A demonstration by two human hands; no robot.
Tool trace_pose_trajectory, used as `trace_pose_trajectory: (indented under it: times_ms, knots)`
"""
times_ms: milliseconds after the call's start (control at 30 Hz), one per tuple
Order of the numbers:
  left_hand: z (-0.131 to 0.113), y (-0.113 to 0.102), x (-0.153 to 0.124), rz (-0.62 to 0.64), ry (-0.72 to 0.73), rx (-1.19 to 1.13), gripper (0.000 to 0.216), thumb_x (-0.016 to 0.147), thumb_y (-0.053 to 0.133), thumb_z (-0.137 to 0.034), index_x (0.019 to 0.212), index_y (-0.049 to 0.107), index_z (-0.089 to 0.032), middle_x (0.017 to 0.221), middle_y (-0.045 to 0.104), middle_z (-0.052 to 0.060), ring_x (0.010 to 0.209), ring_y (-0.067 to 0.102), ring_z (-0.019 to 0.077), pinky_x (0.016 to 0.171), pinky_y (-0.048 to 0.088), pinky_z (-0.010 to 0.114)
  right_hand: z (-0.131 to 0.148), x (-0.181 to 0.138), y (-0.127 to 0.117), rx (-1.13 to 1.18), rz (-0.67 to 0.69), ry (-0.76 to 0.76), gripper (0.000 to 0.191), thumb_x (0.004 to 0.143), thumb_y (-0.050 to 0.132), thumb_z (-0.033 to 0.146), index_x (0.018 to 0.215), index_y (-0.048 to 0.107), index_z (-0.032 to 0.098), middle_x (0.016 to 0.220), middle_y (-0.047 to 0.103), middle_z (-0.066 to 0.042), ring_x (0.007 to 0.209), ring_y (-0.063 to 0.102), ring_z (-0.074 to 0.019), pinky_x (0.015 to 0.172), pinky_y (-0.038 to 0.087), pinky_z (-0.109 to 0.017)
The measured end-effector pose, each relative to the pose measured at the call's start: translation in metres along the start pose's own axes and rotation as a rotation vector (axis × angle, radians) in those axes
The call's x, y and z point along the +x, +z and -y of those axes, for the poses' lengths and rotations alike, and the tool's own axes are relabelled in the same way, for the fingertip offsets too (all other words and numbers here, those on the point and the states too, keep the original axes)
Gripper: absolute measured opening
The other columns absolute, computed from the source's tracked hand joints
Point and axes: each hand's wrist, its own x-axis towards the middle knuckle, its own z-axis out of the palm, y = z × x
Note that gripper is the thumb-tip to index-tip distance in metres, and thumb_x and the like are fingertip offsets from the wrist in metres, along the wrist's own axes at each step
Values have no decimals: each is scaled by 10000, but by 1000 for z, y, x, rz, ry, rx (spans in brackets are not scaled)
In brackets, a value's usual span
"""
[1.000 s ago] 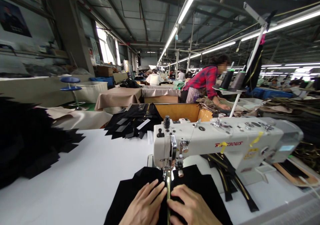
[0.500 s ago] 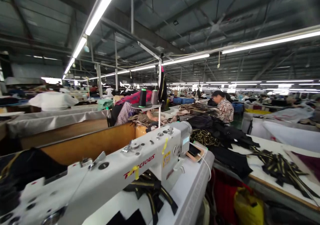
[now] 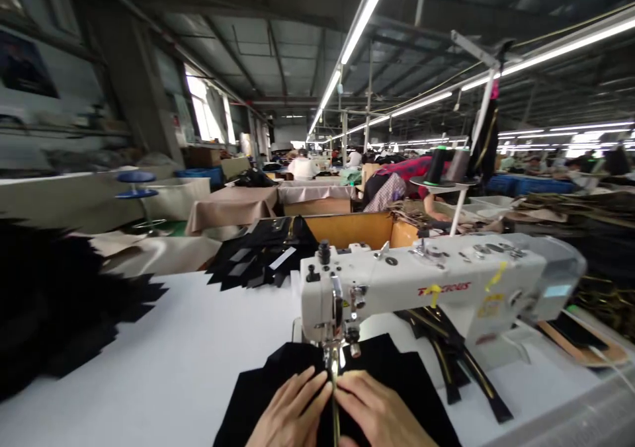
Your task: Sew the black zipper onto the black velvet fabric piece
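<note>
A black fabric piece [image 3: 262, 394] lies under the needle area of a white sewing machine [image 3: 391, 288]. Down its middle runs a zipper with a gold-coloured strip [image 3: 336, 407], which passes up to the presser foot [image 3: 335, 358]. My left hand [image 3: 295, 407] rests flat on the cloth left of the zipper, fingers stretched towards the foot. On the other side my right hand [image 3: 374, 410] lies flat too, fingertips close to the strip. Both hands press the cloth from above, just in front of the foot.
Black cut pieces are piled at the left [image 3: 59, 301] and behind the machine head [image 3: 262, 252]. Loose zipper strips [image 3: 446, 348] lie under the machine arm. A phone [image 3: 578, 334] is at the right. Beyond the thread stand [image 3: 441, 182], a person in red [image 3: 397, 172] bends over.
My view has swung left and down, so the machine now sits right of centre. Both hands, the needle area and the black cloth with the zipper have come into sight.
</note>
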Motion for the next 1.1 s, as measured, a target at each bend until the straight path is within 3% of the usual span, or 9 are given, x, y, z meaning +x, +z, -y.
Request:
trace_pose_trajectory:
  times_ms: [233,433,1100]
  knots:
    - [-11,-4,6,115,-78,-92,613,814,448,-36,1406,497,-186,1361,593,36,1263,560,235,1033,525,340,-1,-7,0,30,6,-15,518,790,696,168,1293,572,177,1291,610,-79,1194,581,-212,1060,506,-291]
    - [-10,-8,10,172,-44,-78,664,766,455,-23,1409,486,-189,1402,559,35,1272,550,255,1024,532,367,-3,-5,0,-7,-14,-48,519,780,676,138,1287,571,168,1277,617,-85,1178,593,-210,1057,513,-293]
    - [-9,-13,11,243,-30,-111,603,819,499,-64,1412,486,-174,1426,534,54,1284,542,274,1028,522,419,-11,-6,-1,-199,-37,-181,573,742,636,124,1308,554,151,1299,638,-80,1187,616,-216,1024,548,-289]
